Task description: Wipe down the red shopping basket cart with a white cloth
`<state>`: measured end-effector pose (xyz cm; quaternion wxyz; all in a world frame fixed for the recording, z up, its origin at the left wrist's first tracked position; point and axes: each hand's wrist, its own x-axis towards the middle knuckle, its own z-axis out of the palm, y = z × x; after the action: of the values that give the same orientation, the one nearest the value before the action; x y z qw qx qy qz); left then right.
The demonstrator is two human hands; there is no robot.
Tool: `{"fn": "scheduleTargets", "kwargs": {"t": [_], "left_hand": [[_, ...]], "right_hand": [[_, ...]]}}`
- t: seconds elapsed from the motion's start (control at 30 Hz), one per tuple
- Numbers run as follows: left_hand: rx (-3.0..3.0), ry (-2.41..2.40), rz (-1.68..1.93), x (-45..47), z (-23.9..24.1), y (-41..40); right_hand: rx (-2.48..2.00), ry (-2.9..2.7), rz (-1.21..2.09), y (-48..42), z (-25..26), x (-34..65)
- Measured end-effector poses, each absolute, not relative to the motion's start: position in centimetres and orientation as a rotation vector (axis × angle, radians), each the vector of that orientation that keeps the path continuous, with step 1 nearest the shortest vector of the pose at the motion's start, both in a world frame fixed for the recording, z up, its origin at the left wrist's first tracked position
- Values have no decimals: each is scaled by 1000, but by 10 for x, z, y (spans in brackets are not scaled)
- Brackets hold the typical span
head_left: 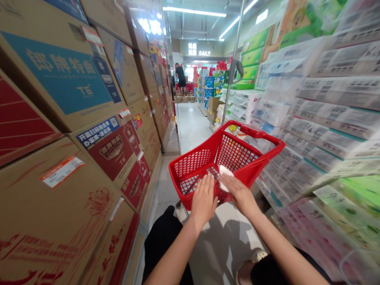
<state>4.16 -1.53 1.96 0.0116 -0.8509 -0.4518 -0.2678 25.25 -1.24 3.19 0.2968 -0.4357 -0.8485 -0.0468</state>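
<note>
A red plastic shopping basket (192, 158) with lattice walls and a raised handle stands in front of me, tilted in view. My left hand (204, 198) lies over its near rim with fingers stretched out and nothing seen in it. Close beside it, my right hand (237, 192) holds a crumpled white cloth or tissue (225, 171) against the near side of the basket. The palm side of both hands is hidden. The inside of the basket shows its grid floor, partly covered by my fingers.
Stacked cardboard cartons (53, 190) wall the left side. Packs of tissue paper (320, 130) are piled high on the right. A tiled aisle (190, 118) runs ahead to a person in dark clothes (180, 75). A metal pole (234, 51) with a grey hook rises behind the basket.
</note>
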Motion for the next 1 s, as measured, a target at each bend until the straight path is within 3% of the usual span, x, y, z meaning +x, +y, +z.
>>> {"fn": "scheduleTargets", "kwargs": {"t": [0.17,0.4,0.63,0.9,1.0], "left_hand": [[-2708,-1301,-840,40,16,-9],[-2713,-1270,-844,50,15,-8],[-2682,-1269,-762,48,18,-13],[-2743,-1176,-673,85,42,24],[-2752,-1198,-577,95,41,35]], "right_hand": [[-1336,-2065,-253,18,41,324],[-1157,-2344,-113,8,39,303],[-1342,-2083,-333,36,56,376],[-1153,-2288,-145,-5,28,292],[-1137,-2377,-168,-2,36,302]]}}
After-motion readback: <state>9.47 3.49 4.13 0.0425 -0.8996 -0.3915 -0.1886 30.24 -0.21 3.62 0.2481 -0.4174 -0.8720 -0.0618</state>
